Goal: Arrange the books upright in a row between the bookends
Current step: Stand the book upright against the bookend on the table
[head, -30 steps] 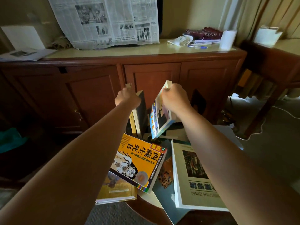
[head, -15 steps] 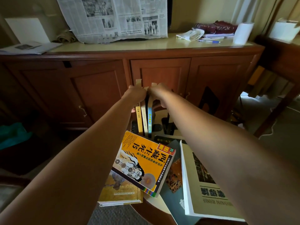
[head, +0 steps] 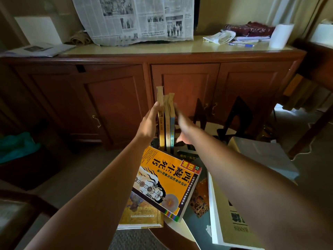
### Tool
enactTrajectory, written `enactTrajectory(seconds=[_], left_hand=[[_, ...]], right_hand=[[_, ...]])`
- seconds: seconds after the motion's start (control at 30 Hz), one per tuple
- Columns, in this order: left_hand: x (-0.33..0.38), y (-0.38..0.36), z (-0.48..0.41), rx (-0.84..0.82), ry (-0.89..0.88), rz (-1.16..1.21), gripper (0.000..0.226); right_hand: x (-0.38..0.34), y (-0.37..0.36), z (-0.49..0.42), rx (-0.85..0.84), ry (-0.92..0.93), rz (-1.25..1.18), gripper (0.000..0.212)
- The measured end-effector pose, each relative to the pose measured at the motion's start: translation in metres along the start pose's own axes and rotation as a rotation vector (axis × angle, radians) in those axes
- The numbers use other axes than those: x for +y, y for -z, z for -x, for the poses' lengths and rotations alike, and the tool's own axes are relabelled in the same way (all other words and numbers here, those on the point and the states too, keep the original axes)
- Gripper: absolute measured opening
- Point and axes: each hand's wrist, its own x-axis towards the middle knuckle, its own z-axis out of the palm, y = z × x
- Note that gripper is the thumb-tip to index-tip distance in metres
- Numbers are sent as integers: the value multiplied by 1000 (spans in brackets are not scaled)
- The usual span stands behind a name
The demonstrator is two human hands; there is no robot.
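now, left hand (head: pixel 149 121) and right hand (head: pixel 184 127), fingers straight, flank upright books (head: pixel 166 123) behind a flat orange book (head: pixel 169 183).

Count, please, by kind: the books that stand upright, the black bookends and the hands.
Upright books: 3
Black bookends: 2
Hands: 2
Total: 7

Open room lies between the upright books (head: pixel 166 127) and the black bookend (head: pixel 200 112); flat books (head: pixel 167 181) crowd the near side.
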Motion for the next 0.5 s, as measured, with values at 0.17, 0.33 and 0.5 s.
enactTrajectory(seconds=[0.17, 0.33, 0.5], left_hand=[[-21, 7, -18, 22, -15, -17, 91], [-12, 1, 0, 11, -79, -94, 106], [-13, -1, -11, -13, -102, -204, 84]], right_hand=[[6, -10, -15, -3, 40, 74, 84], [9, -11, -26, -10, -6, 115, 91], [15, -5, -30, -26, 73, 64, 62]])
